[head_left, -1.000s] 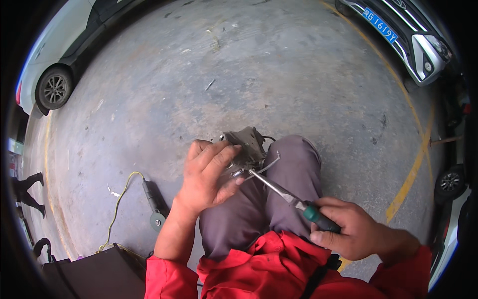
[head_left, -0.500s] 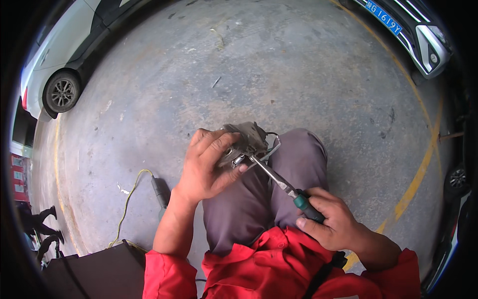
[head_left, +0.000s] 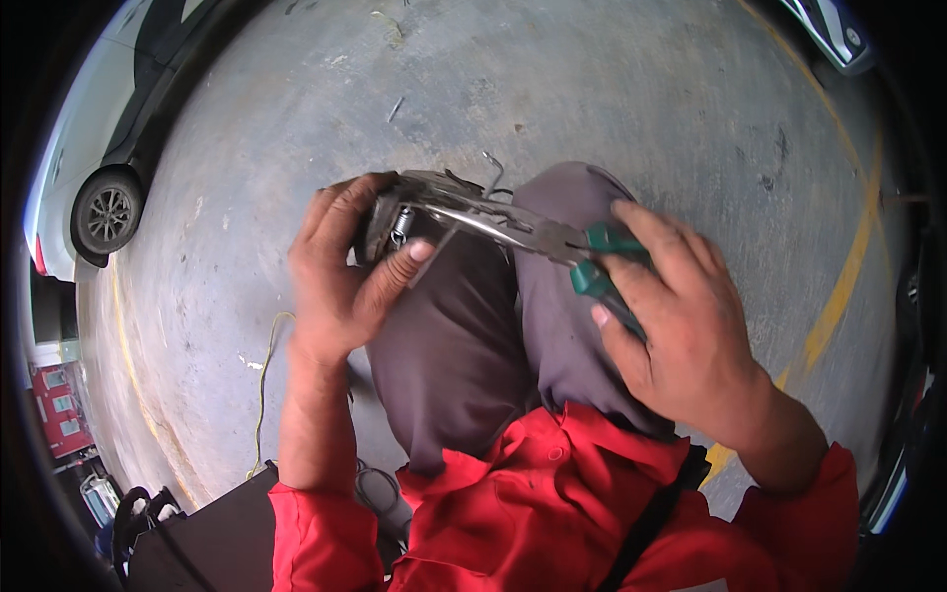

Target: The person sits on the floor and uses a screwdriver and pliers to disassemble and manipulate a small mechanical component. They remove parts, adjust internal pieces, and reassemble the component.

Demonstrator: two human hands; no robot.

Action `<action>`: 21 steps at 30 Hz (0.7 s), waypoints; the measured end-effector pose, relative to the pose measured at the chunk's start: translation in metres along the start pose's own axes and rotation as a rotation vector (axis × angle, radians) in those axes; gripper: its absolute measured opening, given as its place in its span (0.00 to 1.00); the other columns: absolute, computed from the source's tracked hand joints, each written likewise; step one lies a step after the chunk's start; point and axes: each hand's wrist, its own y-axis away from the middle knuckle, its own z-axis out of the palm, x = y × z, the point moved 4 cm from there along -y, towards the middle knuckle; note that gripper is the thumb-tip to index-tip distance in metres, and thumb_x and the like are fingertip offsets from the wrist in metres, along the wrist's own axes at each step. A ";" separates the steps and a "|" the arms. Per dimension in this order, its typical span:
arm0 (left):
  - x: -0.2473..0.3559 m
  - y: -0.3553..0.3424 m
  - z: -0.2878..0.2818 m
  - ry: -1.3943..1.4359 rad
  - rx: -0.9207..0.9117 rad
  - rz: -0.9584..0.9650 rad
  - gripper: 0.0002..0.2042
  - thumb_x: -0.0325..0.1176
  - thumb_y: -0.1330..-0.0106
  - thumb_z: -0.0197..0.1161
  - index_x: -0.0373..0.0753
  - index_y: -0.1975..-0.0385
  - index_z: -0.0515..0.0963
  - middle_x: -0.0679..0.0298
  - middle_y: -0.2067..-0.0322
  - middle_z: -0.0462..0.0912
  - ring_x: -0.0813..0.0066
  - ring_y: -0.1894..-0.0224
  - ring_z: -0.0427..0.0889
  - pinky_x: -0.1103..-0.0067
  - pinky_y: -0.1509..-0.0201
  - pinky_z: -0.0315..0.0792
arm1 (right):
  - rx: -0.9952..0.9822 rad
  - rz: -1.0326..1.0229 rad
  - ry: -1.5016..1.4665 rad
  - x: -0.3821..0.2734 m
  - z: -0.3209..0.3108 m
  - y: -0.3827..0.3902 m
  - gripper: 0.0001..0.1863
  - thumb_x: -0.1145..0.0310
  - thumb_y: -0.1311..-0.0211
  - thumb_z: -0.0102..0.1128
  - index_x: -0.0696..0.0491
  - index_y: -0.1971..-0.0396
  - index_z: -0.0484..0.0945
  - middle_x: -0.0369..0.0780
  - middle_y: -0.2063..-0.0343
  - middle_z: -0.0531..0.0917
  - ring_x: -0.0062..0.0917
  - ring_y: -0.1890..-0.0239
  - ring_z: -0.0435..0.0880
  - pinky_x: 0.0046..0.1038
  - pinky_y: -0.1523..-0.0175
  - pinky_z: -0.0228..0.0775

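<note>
My left hand (head_left: pixel 330 271) is closed round the left end of a worn, dark grey metal part (head_left: pixel 434 185), fingers behind it and thumb along its near side. A small coil spring (head_left: pixel 402 225) shows on the part, close to that thumb. In my right hand (head_left: pixel 691 316) is a pair of long-nose pliers (head_left: pixel 523 233) with green and dark handles. The handles stand spread apart, and the pliers' tips reach in by the spring; whether they grip it I cannot tell. A thin bent metal rod (head_left: pixel 493 170) sticks up behind the part. All this is held above my knees.
Below the part are my legs in grey-purple trousers (head_left: pixel 444 365). A dark flat-topped box (head_left: pixel 212 538) stands at the lower left, near a yellow-green cord (head_left: pixel 264 380) on the concrete floor (head_left: pixel 631 109). A white car (head_left: pixel 84 148) is at the far left, another vehicle (head_left: pixel 834 35) at the far right.
Both hands, the part and the pliers have moved up and away from my body. The pliers lie more level, and their handles have spread apart. The view has shifted slightly.
</note>
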 end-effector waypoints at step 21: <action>0.006 -0.002 0.005 -0.073 0.001 -0.014 0.29 0.42 0.46 0.80 0.31 0.47 0.80 0.52 0.55 0.84 0.53 0.54 0.82 0.67 0.50 0.76 | -0.016 -0.009 -0.053 0.001 0.013 -0.007 0.20 0.70 0.44 0.70 0.63 0.52 0.82 0.56 0.39 0.74 0.52 0.40 0.76 0.48 0.35 0.69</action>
